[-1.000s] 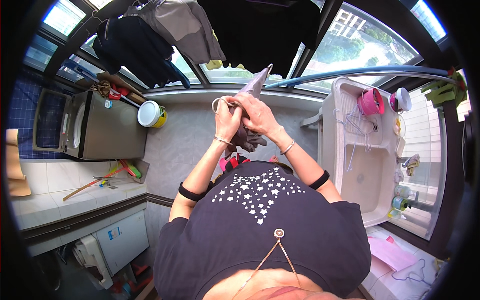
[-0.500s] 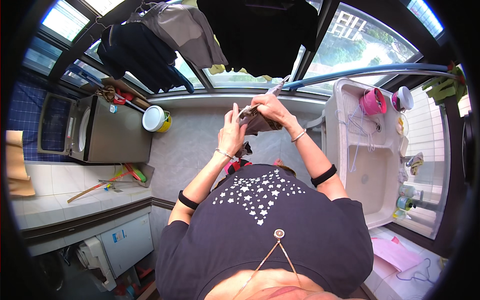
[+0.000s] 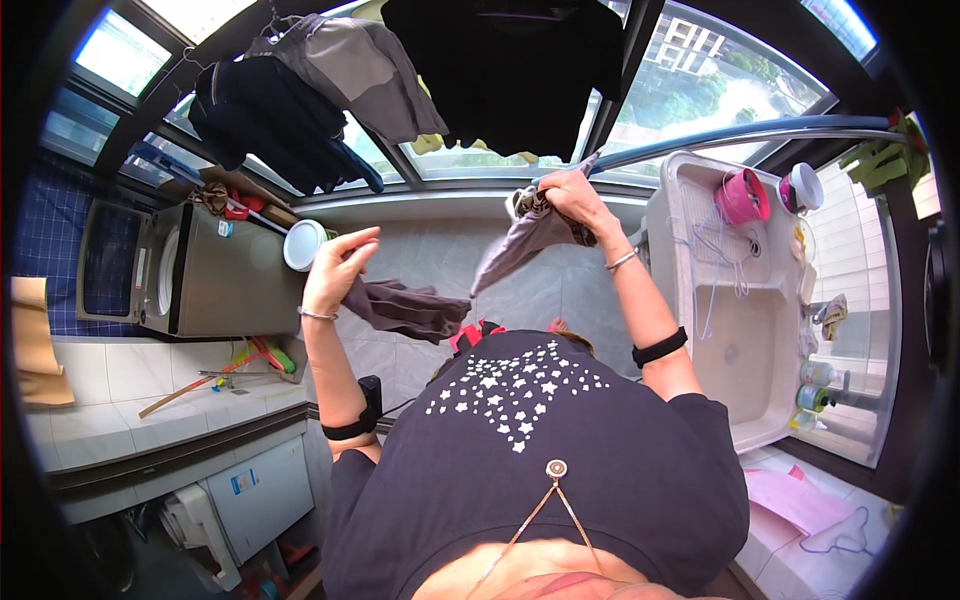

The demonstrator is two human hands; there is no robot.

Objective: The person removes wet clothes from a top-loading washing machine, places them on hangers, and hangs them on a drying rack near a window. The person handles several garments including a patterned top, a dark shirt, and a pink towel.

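My left hand (image 3: pixel 335 272) is out to the left, index finger extended, other fingers curled where a crumpled grey-brown cloth (image 3: pixel 405 308) hangs from it. My right hand (image 3: pixel 572 200) grips a bunched part of grey-brown cloth (image 3: pixel 516 250), with a patterned patch and a pale loop at its top. The cloth narrows to a point near the middle, meeting the left-hand part; whether it is one piece or two I cannot tell. Dark and grey garments (image 3: pixel 365 70) hang above my hands.
At left stand a washing machine (image 3: pixel 215 280), a white-lidded bucket (image 3: pixel 302 245) and a tiled ledge (image 3: pixel 120 395) with sticks. At right is a sink (image 3: pixel 730 370) with hangers and a pink bucket (image 3: pixel 737 197). A blue rail (image 3: pixel 745 128) runs along the windows.
My hands have moved apart from their bunched position, left hand out leftward, right hand up and rightward, and the cloth now stretches and hangs between them.
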